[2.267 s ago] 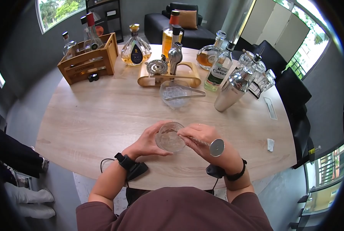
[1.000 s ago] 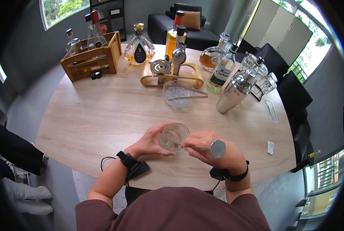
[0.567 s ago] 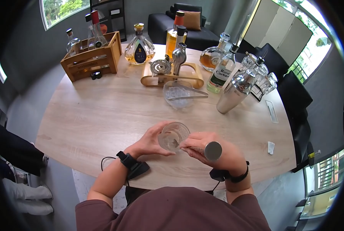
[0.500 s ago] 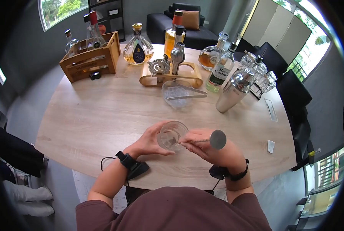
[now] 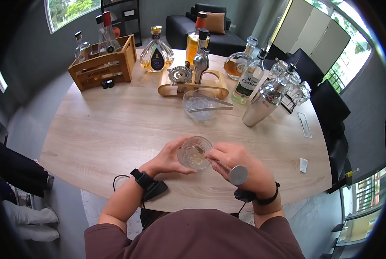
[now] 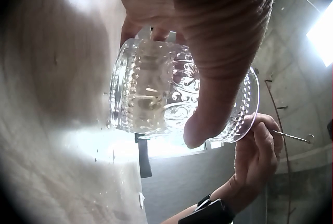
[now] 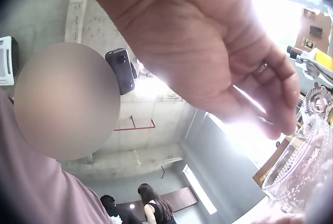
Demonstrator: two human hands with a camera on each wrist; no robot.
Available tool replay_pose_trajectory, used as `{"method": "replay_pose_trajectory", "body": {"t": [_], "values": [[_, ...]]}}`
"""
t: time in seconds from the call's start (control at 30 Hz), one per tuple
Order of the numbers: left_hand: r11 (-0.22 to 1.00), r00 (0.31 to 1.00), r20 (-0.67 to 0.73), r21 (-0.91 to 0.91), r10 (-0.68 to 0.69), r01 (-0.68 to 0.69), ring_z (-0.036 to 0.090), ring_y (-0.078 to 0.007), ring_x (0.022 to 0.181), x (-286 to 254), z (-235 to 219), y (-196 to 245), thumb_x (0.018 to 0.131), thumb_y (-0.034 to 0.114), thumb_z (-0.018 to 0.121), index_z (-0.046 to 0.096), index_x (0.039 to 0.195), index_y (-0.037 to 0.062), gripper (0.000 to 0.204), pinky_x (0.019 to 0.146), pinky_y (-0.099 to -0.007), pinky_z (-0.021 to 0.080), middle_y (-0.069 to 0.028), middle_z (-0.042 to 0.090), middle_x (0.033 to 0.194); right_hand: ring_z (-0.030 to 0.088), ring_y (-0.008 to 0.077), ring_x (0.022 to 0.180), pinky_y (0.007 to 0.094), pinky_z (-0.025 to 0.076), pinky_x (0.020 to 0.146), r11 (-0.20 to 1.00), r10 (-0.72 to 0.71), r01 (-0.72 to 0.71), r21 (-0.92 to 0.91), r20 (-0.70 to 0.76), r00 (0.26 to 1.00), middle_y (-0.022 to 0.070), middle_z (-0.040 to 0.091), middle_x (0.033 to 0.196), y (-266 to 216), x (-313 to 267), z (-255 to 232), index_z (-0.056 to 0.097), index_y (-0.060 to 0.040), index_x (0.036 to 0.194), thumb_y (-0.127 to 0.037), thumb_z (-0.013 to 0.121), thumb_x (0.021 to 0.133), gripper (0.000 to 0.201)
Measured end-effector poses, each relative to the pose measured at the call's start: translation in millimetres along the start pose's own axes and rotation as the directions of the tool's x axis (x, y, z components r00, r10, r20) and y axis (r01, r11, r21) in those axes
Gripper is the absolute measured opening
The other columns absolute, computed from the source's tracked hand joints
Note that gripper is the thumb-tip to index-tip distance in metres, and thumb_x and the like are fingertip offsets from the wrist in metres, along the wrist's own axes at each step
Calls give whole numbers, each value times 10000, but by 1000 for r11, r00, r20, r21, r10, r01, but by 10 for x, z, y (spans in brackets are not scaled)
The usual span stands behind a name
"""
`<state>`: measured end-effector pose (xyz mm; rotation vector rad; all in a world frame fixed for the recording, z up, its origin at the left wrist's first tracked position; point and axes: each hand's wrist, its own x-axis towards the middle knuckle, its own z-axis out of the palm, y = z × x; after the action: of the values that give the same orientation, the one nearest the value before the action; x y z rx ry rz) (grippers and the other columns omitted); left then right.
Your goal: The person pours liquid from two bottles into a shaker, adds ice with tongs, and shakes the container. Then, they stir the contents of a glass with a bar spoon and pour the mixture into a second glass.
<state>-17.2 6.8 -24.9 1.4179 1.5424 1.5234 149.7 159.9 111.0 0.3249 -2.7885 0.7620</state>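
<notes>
Glass tumbler [image 5: 194,153] is sitting on the tabletop [image 5: 115,125] with your left hand [image 5: 167,159] fingers [image 6: 208,114] wrapping its side, while your right hand [image 5: 236,162] is pinching a bar spoon [image 5: 228,169] dipping over its rim.

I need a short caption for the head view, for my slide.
Left hand holds a glass; right hand stirs in it with a bar spoon.
</notes>
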Motion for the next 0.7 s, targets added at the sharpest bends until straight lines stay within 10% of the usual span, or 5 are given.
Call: {"method": "replay_pose_trajectory", "body": {"t": [0.13,0.43,0.6,0.7], "values": [[999,1000,3,36,-5,4,526,-217,1205,1,-12,25,581,228,906,440,1366,15,937,1035,-365,430,-125,540,1300,602,313,812,389,483,701,998,-31,40,-48,174,984,128,614,887,-60,-30,-2,626,-16,976,-31,643,821,157],[998,1000,14,63,9,-10,526,-223,1203,19,-14,33,578,213,905,441,1364,24,932,1048,-370,422,-120,531,1307,602,320,805,385,491,695,996,19,-17,91,-31,999,125,613,895,89,25,-33,623,-20,992,-17,628,823,169],[998,999,33,68,-5,3,530,-223,1197,12,-5,48,578,214,903,447,1362,38,923,1043,-373,425,-120,540,1294,594,341,874,403,489,749,990,-37,-4,139,292,956,138,596,925,-10,-27,-62,595,-20,988,-48,598,846,145],[997,998,36,61,-51,49,529,-225,1197,2,-11,43,578,214,903,446,1363,40,924,1041,-372,427,-124,540,1292,595,337,868,402,487,745,977,-40,25,213,70,997,133,590,911,-8,4,-61,583,-19,936,-63,573,861,88]]}}
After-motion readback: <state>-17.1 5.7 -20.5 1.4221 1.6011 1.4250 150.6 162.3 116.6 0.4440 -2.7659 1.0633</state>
